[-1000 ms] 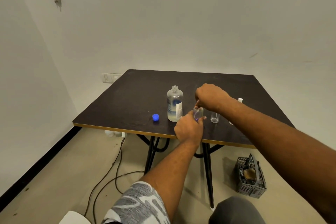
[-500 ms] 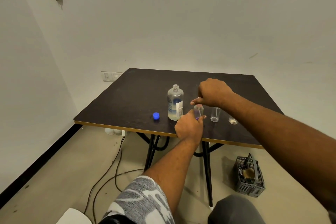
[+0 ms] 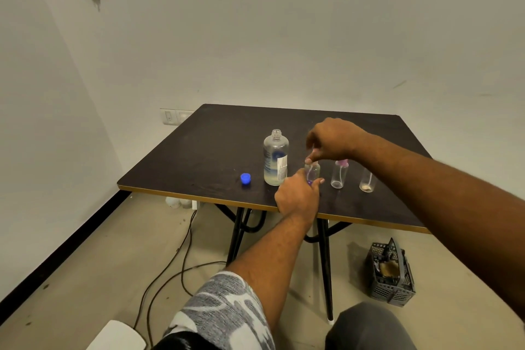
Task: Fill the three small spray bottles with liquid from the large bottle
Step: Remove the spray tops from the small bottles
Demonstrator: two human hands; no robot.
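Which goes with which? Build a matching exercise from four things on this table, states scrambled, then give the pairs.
1 round blue plastic cap
2 large clear plastic bottle
3 small clear bottle with pink top
4 small clear bottle nearest the large one

A gripped by the left hand, its top pinched by the right hand
B upright, neck uncapped
C lying on the dark table, left of all the bottles
D standing between two other small bottles

Pairs: 1-C, 2-B, 3-D, 4-A.
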